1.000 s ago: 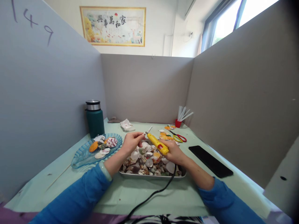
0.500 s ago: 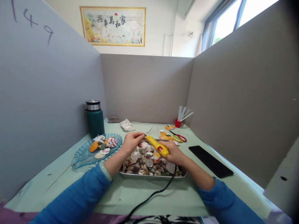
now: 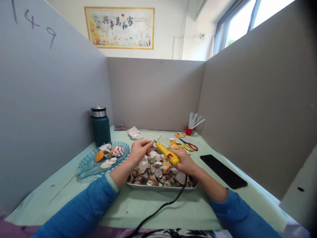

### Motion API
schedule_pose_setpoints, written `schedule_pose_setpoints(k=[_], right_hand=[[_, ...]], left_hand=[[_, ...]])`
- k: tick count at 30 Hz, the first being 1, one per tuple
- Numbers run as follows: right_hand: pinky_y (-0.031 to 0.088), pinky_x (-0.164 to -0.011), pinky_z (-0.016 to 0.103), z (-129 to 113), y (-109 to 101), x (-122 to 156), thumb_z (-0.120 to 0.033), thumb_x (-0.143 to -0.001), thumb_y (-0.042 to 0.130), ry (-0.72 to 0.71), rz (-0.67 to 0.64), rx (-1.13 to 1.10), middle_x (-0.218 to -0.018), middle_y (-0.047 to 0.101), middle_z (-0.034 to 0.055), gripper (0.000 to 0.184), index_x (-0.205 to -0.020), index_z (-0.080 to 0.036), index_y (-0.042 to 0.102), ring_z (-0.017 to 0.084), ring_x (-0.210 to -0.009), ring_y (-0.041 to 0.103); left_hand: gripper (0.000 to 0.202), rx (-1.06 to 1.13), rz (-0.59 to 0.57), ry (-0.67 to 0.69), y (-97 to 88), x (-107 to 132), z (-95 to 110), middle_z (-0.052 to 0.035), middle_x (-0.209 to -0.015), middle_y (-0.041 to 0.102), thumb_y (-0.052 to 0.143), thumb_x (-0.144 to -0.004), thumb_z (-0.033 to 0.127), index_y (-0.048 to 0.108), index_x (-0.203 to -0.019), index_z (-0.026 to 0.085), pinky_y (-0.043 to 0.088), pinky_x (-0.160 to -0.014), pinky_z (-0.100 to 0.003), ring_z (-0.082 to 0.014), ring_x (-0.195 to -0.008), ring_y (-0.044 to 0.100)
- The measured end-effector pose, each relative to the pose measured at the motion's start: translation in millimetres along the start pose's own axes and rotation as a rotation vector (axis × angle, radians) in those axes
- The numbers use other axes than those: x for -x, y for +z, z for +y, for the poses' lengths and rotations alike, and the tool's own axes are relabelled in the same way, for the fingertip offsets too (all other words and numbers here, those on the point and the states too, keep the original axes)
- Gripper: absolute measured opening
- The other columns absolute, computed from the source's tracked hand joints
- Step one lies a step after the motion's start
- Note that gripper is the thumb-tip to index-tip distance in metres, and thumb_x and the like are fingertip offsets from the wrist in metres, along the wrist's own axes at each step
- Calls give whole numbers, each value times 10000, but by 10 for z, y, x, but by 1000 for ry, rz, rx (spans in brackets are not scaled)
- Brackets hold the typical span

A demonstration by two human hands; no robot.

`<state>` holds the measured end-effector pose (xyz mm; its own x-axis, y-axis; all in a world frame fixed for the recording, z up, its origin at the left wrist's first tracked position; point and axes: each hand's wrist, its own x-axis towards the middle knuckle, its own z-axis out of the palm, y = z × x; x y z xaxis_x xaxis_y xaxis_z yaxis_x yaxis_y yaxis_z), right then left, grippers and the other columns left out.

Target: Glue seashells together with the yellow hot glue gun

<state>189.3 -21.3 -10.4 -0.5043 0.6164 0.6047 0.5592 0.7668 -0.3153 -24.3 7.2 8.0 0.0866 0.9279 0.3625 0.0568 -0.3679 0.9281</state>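
Observation:
My right hand (image 3: 184, 162) is wrapped around a yellow hot glue gun (image 3: 166, 153) with a black cord. Its metal nozzle points up and left, close to the fingertips of my left hand (image 3: 141, 150). The left fingers are pinched together over the far-left part of the tray; whatever is between them is too small to make out. Below both hands lies a metal tray (image 3: 162, 187) heaped with seashells (image 3: 158, 173) of many sizes, some white, some brown and spotted.
On the left are a blue glass plate (image 3: 85, 170) of shells, a thin stick (image 3: 61, 189) and a green bottle (image 3: 100, 130). Behind lie crumpled tissue (image 3: 134, 133), orange shells (image 3: 175, 144) and scissors (image 3: 190, 145). A red cup (image 3: 189, 131) holds glue sticks; a black phone (image 3: 223, 171) lies right.
The glue gun's nozzle has shifted slightly right and away from my left fingertips. My left hand stays almost still in its pinch.

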Motion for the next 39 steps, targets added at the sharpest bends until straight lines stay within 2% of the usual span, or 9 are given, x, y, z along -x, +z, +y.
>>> schedule_pose_setpoints(k=[7,16,22,28,33,39], right_hand=[[356,-597,232,51,25,7,-125,-721,521,20,30,18,-681,576,-1,96,-792,-184,550,129,-617,519],[376,-623,229,-15,-7,7,-112,-728,515,-14,-18,4,-761,616,14,217,-922,-186,579,130,-659,544],[382,-636,231,-21,-13,6,-97,-709,515,-20,-27,9,-789,627,16,246,-928,-188,582,135,-682,555],[360,-600,230,29,22,2,-116,-712,519,6,27,37,-699,592,3,154,-840,-183,571,130,-628,530],[357,-596,231,29,25,9,-108,-701,520,11,38,50,-693,592,1,157,-829,-181,574,130,-625,532],[381,-620,230,-12,0,8,-69,-667,510,-10,0,21,-752,620,9,295,-925,-187,588,135,-662,554]], left_hand=[[274,-3,-14,-6,-6,8,5,-31,-608,651,640,-693,340,675,-785,84,382,-417,-189,-55,-377,470],[288,34,-48,-27,7,-1,3,-33,-626,648,644,-682,334,678,-810,78,369,-396,-191,-55,-370,466],[278,33,-44,-27,1,-4,5,-41,-637,654,640,-689,318,678,-821,76,372,-405,-191,-55,-368,468],[277,36,-17,-15,-9,-14,-17,-45,-641,658,643,-701,349,679,-784,87,376,-418,-186,-51,-379,472],[290,68,-22,-31,-14,-12,-10,-41,-619,650,655,-693,364,680,-782,89,376,-418,-186,-51,-378,469],[300,102,-60,-74,-17,3,0,-46,-642,659,662,-682,374,683,-781,92,375,-413,-187,-48,-380,466]])
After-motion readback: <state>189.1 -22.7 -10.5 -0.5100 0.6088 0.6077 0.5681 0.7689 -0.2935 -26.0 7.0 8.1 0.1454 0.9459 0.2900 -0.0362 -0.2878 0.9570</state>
